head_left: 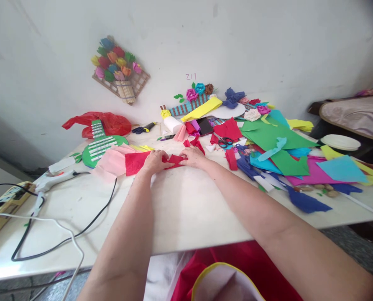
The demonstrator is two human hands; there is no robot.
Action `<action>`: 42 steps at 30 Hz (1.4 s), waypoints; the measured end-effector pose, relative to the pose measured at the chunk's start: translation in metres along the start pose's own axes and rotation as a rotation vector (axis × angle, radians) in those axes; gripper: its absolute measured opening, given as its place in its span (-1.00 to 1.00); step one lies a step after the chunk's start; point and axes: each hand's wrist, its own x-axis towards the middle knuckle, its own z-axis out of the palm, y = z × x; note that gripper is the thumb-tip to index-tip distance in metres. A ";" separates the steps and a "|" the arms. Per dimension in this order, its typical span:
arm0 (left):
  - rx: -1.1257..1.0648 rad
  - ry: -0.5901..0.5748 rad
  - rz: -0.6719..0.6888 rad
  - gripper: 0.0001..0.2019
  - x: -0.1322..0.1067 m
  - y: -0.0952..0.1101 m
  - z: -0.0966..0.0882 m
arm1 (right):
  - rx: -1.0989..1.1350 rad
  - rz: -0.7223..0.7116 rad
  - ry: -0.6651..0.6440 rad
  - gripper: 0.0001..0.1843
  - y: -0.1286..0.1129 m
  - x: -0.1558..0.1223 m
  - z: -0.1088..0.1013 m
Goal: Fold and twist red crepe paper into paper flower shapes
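Observation:
Both my hands rest on the white table (180, 209) at a small piece of red paper (175, 159). My left hand (155, 161) has its fingers curled and pinches the paper's left end. My right hand (193, 156) is closed on the paper's right end. A larger red crepe sheet (135, 162) lies just left of my left hand, beside pink paper (113, 162). Red paper scraps (196, 143) sit just beyond my hands.
Coloured paper sheets (277, 142) cover the table's right side, with scissors (224, 142) among them. A glue gun (53, 179) with black and white cables (80, 228) lies left. A red plastic bag (108, 123), a green craft piece (100, 148) and paper flowers (195, 94) stand behind.

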 end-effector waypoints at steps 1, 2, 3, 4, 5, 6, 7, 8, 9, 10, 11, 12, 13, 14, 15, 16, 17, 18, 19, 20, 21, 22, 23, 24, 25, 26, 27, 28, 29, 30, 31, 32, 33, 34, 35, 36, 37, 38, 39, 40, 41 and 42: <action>0.000 0.004 0.004 -0.62 0.000 -0.001 0.001 | -0.006 0.000 0.005 -0.68 -0.001 0.000 0.000; 0.000 0.008 0.006 -0.61 0.000 -0.001 0.001 | -0.009 -0.002 0.010 -0.72 -0.001 0.000 0.000; -0.002 0.012 0.008 -0.59 0.000 -0.001 0.001 | -0.005 -0.004 0.013 -0.75 -0.001 0.000 -0.001; -0.005 0.015 0.008 -0.58 0.000 -0.001 0.002 | 0.011 -0.004 0.012 -0.78 -0.001 0.000 -0.001; -0.009 0.016 0.009 -0.56 0.000 -0.001 0.002 | 0.040 -0.002 0.006 -0.80 -0.001 -0.001 -0.001; -0.012 0.015 0.009 -0.54 0.000 -0.001 0.002 | 0.083 0.009 0.001 -0.81 -0.001 -0.001 -0.001; -0.016 0.011 0.010 -0.52 0.000 -0.001 0.002 | 0.132 0.026 -0.004 -0.80 -0.001 -0.002 -0.001; -0.020 0.006 0.012 -0.51 0.000 -0.001 0.002 | 0.181 0.048 -0.009 -0.77 -0.001 -0.003 -0.001; -0.027 0.001 0.011 -0.50 0.000 0.000 0.002 | 0.223 0.070 -0.012 -0.75 -0.002 -0.003 0.000; -0.034 -0.002 0.010 -0.49 0.000 0.000 0.002 | 0.254 0.086 -0.014 -0.74 -0.002 -0.004 0.000; -0.041 -0.003 0.009 -0.49 0.000 0.001 0.002 | 0.272 0.094 -0.014 -0.74 -0.001 -0.004 0.001; -0.048 -0.001 0.009 -0.50 0.000 0.001 0.002 | 0.281 0.090 -0.013 -0.77 -0.001 -0.004 0.002; -0.053 0.001 0.009 -0.51 0.000 0.001 0.002 | 0.287 0.080 -0.012 -0.79 -0.001 -0.003 0.003; -0.057 0.004 0.011 -0.52 0.000 0.001 0.003 | 0.291 0.066 -0.008 -0.82 0.000 -0.003 0.005; -0.060 0.005 0.016 -0.53 0.001 0.000 0.003 | 0.294 0.049 -0.002 -0.84 0.001 -0.002 0.006; -0.066 0.007 0.022 -0.55 0.001 0.000 0.004 | 0.295 0.032 0.004 -0.86 0.002 -0.001 0.007; -0.073 0.008 0.028 -0.57 0.001 -0.001 0.004 | 0.293 0.018 0.012 -0.86 0.002 -0.001 0.008; -0.083 0.010 0.034 -0.59 0.001 -0.001 0.004 | 0.290 0.007 0.019 -0.86 0.003 0.000 0.008; -0.092 0.014 0.040 -0.61 0.002 -0.001 0.005 | 0.284 -0.002 0.027 -0.86 0.003 0.000 0.009; -0.099 0.020 0.046 -0.63 0.002 -0.001 0.005 | 0.279 -0.010 0.036 -0.86 0.003 0.000 0.009; -0.102 0.027 0.051 -0.65 0.002 -0.001 0.005 | 0.274 -0.018 0.046 -0.87 0.003 0.000 0.009; -0.099 0.033 0.055 -0.67 0.003 0.000 0.005 | 0.271 -0.026 0.057 -0.87 0.003 0.000 0.009; -0.092 0.037 0.060 -0.70 0.003 0.000 0.005 | 0.269 -0.035 0.067 -0.87 0.003 -0.001 0.010; -0.085 0.038 0.063 -0.72 0.003 0.002 0.004 | 0.268 -0.043 0.077 -0.88 0.003 -0.001 0.010; -0.082 0.036 0.063 -0.74 0.003 0.003 0.004 | 0.269 -0.051 0.087 -0.88 0.003 -0.001 0.010; -0.087 0.031 0.056 -0.75 0.003 0.004 0.004 | 0.271 -0.058 0.095 -0.88 0.004 -0.001 0.011; -0.100 0.024 0.044 -0.76 0.002 0.006 0.003 | 0.275 -0.065 0.104 -0.88 0.004 -0.001 0.011; -0.121 0.017 0.027 -0.76 0.002 0.007 0.002 | 0.279 -0.069 0.112 -0.89 0.004 -0.001 0.011; -0.147 0.013 0.008 -0.76 0.001 0.008 0.002 | 0.284 -0.069 0.121 -0.89 0.004 -0.001 0.011; -0.178 0.009 -0.009 -0.77 0.000 0.010 0.001 | 0.290 -0.066 0.129 -0.90 0.005 -0.001 0.012; -0.214 0.008 -0.020 -0.78 0.000 0.011 0.000 | 0.298 -0.056 0.136 -0.91 0.005 -0.001 0.012; -0.252 0.007 -0.024 -0.79 -0.001 0.012 0.000 | 0.310 -0.045 0.139 -0.91 0.006 0.000 0.012; -0.291 0.008 -0.025 -0.79 -0.002 0.014 -0.001 | 0.324 -0.037 0.139 -0.91 0.006 0.000 0.013; -0.333 0.008 -0.022 -0.80 -0.003 0.015 -0.001 | 0.340 -0.029 0.139 -0.90 0.007 0.001 0.013; -0.375 0.008 -0.019 -0.80 -0.003 0.015 -0.002 | 0.356 -0.027 0.145 -0.90 0.008 0.002 0.014; -0.416 0.007 -0.018 -0.79 -0.004 0.016 -0.002 | 0.370 -0.034 0.161 -0.91 0.009 0.003 0.014; -0.453 0.006 -0.023 -0.78 -0.004 0.017 -0.002 | 0.381 -0.050 0.184 -0.92 0.009 0.004 0.015; -0.488 0.005 -0.029 -0.77 -0.005 0.017 -0.002 | 0.391 -0.070 0.213 -0.94 0.010 0.005 0.015; -0.522 0.005 -0.036 -0.77 -0.005 0.017 -0.002 | 0.405 -0.092 0.237 -0.94 0.010 0.006 0.015; -0.552 0.005 -0.043 -0.76 -0.005 0.017 -0.002 | 0.430 -0.108 0.254 -0.93 0.011 0.006 0.015; -0.580 0.005 -0.047 -0.76 -0.006 0.017 -0.002 | 0.468 -0.113 0.260 -0.93 0.011 0.007 0.015; -0.608 0.006 -0.048 -0.75 -0.006 0.017 -0.002 | 0.519 -0.106 0.255 -0.92 0.011 0.006 0.015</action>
